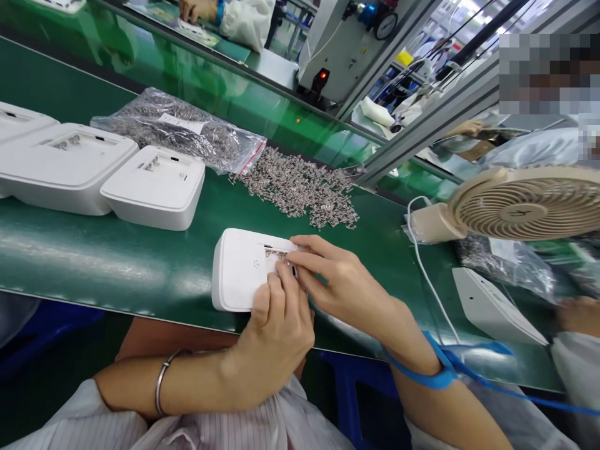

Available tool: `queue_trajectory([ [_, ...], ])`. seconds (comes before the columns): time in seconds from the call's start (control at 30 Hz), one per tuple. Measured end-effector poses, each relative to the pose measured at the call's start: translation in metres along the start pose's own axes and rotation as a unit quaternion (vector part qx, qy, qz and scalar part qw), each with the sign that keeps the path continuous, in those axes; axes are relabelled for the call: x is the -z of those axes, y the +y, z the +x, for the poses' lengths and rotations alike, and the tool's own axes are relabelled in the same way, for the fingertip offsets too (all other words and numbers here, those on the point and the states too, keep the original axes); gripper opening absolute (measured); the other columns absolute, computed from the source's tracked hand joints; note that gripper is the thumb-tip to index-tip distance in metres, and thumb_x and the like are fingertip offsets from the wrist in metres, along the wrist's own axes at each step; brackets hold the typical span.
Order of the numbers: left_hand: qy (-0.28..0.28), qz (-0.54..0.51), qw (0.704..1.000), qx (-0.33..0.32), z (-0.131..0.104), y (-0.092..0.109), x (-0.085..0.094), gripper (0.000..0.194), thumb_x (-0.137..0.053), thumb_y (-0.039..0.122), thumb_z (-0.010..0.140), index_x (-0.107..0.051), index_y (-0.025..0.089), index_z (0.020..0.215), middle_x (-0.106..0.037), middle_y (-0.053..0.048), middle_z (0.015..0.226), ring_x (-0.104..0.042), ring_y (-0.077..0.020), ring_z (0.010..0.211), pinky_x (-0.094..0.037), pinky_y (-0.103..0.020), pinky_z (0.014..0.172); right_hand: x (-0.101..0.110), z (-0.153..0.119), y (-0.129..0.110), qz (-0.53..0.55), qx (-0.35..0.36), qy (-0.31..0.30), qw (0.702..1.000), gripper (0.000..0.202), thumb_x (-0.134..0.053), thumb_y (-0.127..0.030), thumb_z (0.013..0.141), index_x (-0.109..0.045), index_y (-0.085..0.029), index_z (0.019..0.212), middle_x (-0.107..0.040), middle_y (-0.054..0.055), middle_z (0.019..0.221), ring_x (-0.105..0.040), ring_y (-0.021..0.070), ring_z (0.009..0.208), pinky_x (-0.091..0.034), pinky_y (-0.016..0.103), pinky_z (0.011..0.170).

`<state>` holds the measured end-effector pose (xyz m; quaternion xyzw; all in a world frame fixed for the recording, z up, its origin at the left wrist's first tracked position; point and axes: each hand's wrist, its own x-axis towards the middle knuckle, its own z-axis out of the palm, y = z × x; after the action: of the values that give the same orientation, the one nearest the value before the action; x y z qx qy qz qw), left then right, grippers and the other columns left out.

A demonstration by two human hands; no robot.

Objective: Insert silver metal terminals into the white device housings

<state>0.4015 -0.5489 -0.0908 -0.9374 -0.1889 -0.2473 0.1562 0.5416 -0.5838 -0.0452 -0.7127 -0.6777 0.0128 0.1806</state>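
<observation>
A white plastic housing (239, 269) lies on the green work surface in front of me, its recessed compartment facing up. Small metal spring-like parts (274, 253) show along the far side of that recess. My left hand (281, 312), with a metal bangle on the wrist, has its fingers curled and pressed together, tips in the recess. From the right, my right hand (342, 275) has its fingers closed at the recess and over the housing's right end. A blue wrist strap (434, 369) circles that wrist. Whatever is between the fingertips is hidden.
Loose small metal parts (300, 187) are heaped beyond the housing, beside a plastic bag (178, 128) of them. Several white housings (154, 187) stand at left. At right are a beige fan (525, 209), its white cable (429, 275), another housing (497, 306) and a co-worker's sleeve (579, 369).
</observation>
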Motion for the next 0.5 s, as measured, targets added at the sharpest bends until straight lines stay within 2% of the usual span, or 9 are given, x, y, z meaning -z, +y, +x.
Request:
queue_trajectory([
  [0.13, -0.008, 0.006, 1.0, -0.006, 0.0, -0.001, 0.001, 0.045, -0.044, 0.029, 0.087, -0.055, 0.003, 0.122, -0.058, -0.016, 0.122, -0.055, -0.0226, 0.106, -0.037, -0.033, 0.09, -0.006, 0.012, 0.004, 0.044, -0.099, 0.058, 0.992, 0.007, -0.053, -0.012, 0.077, -0.058, -0.017, 0.074, -0.06, 0.004, 0.071, -0.057, 0.0144, 0.064, -0.048, 0.028, 0.059],
  [0.27, -0.02, 0.015, 0.999, -0.02, 0.0, -0.003, 0.006, 0.044, -0.041, 0.026, 0.086, -0.056, 0.004, 0.121, -0.058, -0.015, 0.121, -0.055, -0.0231, 0.105, -0.037, -0.032, 0.09, -0.013, 0.013, 0.005, 0.141, -0.174, 0.076, 0.972, 0.001, -0.057, -0.018, 0.075, -0.057, -0.018, 0.075, -0.06, 0.002, 0.073, -0.056, 0.0134, 0.065, -0.048, 0.028, 0.062],
  [0.33, -0.034, 0.02, 0.999, -0.019, 0.002, -0.005, 0.008, 0.043, -0.039, 0.023, 0.086, -0.056, 0.002, 0.12, -0.059, -0.015, 0.119, -0.056, -0.0232, 0.104, -0.038, -0.032, 0.09, -0.013, 0.003, 0.011, 0.191, -0.232, 0.123, 0.946, 0.011, -0.059, -0.027, 0.076, -0.059, -0.019, 0.083, -0.063, 0.003, 0.082, -0.059, 0.0143, 0.07, -0.05, 0.029, 0.067],
  [0.4, -0.051, 0.023, 0.998, -0.026, 0.007, -0.008, 0.01, 0.043, -0.038, 0.019, 0.085, -0.056, 0.001, 0.12, -0.06, -0.017, 0.118, -0.057, -0.024, 0.105, -0.038, -0.032, 0.091, -0.009, -0.014, 0.027, 0.191, -0.302, 0.199, 0.913, 0.026, -0.063, -0.037, 0.073, -0.061, -0.02, 0.091, -0.064, 0.005, 0.09, -0.061, 0.0168, 0.077, -0.051, 0.034, 0.072],
  [0.5, -0.074, 0.0, 0.996, -0.047, 0.014, -0.018, 0.012, 0.048, -0.041, 0.015, 0.08, -0.053, 0.0, 0.124, -0.058, -0.02, 0.12, -0.056, -0.0269, 0.107, -0.038, -0.034, 0.091, 0.006, -0.054, 0.068, 0.083, -0.4, 0.313, 0.858, 0.042, -0.064, -0.051, 0.068, -0.063, -0.02, 0.096, -0.064, 0.01, 0.097, -0.061, 0.0247, 0.089, -0.049, 0.045, 0.08],
])
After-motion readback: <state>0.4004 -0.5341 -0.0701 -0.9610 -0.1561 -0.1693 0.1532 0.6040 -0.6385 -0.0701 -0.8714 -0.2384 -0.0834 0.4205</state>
